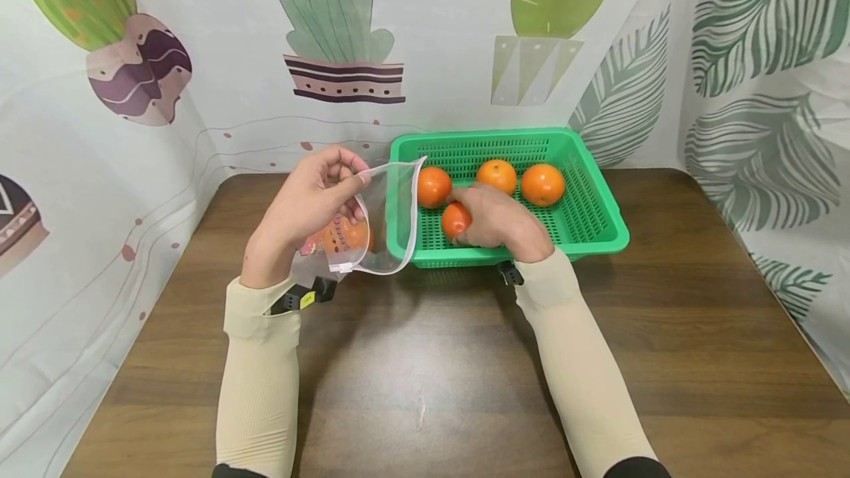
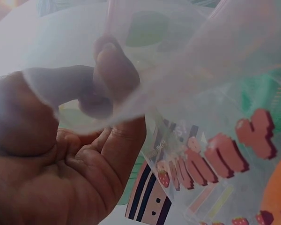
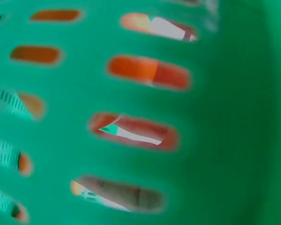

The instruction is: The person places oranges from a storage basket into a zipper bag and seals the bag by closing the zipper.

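1. Head view, left of centre: pinches the edge of a clear slider bag (image 1: 379,216) in the left grip (image 1: 311,194), thumb against fingers, with a wide mouth facing right. Carries one bagged fruit (image 1: 359,236), round and orange, below that pinch.
2. Head view, centre: holds a red-orange fruit (image 1: 456,220) in the right grip (image 1: 493,215), inside a green plastic basket (image 1: 600,245), front left. Includes three more there: a back-left fruit (image 1: 434,187), a back-middle fruit (image 1: 496,176) and a right-hand fruit (image 1: 543,184).
3. Head view, lower half: shows a brown wood-grain bench (image 1: 425,382) under basket and bag, with a cactus-print cloth (image 1: 451,43) behind.
4. Left wrist view: shows thumb and finger closed on translucent film, left of centre; red lettering (image 2: 220,152) at lower right; part of an orange fruit at the lower right edge.
5. Right wrist view: filled by the slotted basket wall, with orange and red patches visible through slots. Cannot tell the right grip's state from here.
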Motion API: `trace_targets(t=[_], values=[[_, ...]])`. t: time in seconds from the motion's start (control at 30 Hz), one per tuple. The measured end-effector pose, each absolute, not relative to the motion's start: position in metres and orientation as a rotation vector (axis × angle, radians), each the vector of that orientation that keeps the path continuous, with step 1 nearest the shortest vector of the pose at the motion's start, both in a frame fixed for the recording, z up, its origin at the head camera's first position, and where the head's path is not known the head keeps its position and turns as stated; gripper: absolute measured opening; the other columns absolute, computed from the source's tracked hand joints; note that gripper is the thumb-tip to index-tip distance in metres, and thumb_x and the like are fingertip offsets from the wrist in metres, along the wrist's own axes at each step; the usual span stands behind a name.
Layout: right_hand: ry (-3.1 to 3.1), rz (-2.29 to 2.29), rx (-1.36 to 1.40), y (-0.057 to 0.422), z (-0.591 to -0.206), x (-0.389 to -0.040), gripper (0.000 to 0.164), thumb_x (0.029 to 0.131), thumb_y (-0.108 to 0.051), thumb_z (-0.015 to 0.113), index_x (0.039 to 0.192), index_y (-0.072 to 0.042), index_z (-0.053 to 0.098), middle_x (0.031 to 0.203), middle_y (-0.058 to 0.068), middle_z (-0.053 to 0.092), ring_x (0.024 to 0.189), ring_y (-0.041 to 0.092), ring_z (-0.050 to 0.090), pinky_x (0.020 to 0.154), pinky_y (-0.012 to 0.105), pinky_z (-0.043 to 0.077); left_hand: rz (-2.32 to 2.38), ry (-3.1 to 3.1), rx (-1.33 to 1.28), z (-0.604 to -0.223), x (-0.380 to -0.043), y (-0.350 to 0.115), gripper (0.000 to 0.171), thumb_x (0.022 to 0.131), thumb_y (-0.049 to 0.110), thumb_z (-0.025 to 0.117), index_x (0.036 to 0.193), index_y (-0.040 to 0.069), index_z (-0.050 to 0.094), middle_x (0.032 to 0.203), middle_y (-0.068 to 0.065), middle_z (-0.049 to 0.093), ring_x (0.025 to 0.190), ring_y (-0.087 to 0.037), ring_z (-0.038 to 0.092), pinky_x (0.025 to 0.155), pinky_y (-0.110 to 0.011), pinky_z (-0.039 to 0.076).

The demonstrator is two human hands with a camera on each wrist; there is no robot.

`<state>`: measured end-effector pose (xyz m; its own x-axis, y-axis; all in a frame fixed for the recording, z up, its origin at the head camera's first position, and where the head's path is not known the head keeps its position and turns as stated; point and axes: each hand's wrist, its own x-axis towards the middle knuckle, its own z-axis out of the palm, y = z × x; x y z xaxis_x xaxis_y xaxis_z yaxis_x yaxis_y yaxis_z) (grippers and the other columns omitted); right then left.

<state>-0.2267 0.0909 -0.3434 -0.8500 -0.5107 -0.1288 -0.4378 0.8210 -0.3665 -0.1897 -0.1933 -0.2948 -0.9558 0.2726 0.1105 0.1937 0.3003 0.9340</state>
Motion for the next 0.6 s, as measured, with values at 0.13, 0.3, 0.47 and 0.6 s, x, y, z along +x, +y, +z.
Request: trace_targets(t=[0.13, 0.3, 0.47, 0.6], values=[[2.788, -0.475, -0.735, 0.091, -0.34, -0.225, 0.047, 0.085, -0.009, 0.077, 0.13, -0.012, 0.064, 0.119, 0.009, 0.064, 0.115, 0.029, 0.055, 0.099, 0.045, 0.051, 1.746, 2.489, 0.444, -0.295, -0.189, -0.194, 0.017, 0.106, 0.011, 0.064, 0.114, -0.002, 0.059, 0.085, -0.009, 0.067, 0.061, -0.024, 0.07, 0.062, -0.035, 0.064], [2.791, -0.5, -0.717, 0.091, -0.336, -0.222, 0.053, 0.084, -0.009, 0.077, 0.135, -0.013, 0.063, 0.123, 0.01, 0.063, 0.116, 0.029, 0.055, 0.098, 0.047, 0.052, 1.736, 2.496, 0.444, -0.294, -0.189, -0.194, 0.017, 0.106, 0.012, 0.064, 0.115, -0.002, 0.059, 0.085, -0.012, 0.067, 0.061, -0.024, 0.071, 0.062, -0.035, 0.065], [2.799, -0.523, -0.694, 0.09, -0.332, -0.219, 0.059, 0.084, -0.011, 0.079, 0.141, -0.013, 0.062, 0.13, 0.011, 0.06, 0.117, 0.031, 0.055, 0.099, 0.05, 0.053, 1.739, 2.493, 0.447, -0.294, -0.189, -0.193, 0.017, 0.106, 0.012, 0.064, 0.115, -0.002, 0.059, 0.085, -0.011, 0.067, 0.061, -0.023, 0.071, 0.062, -0.035, 0.065], [2.808, -0.522, -0.695, 0.089, -0.329, -0.216, 0.062, 0.085, -0.013, 0.082, 0.143, -0.013, 0.06, 0.133, 0.012, 0.059, 0.119, 0.032, 0.055, 0.101, 0.051, 0.053, 1.742, 2.492, 0.449, -0.295, -0.189, -0.193, 0.017, 0.106, 0.012, 0.063, 0.114, -0.002, 0.059, 0.084, -0.01, 0.067, 0.061, -0.023, 0.071, 0.062, -0.034, 0.065]])
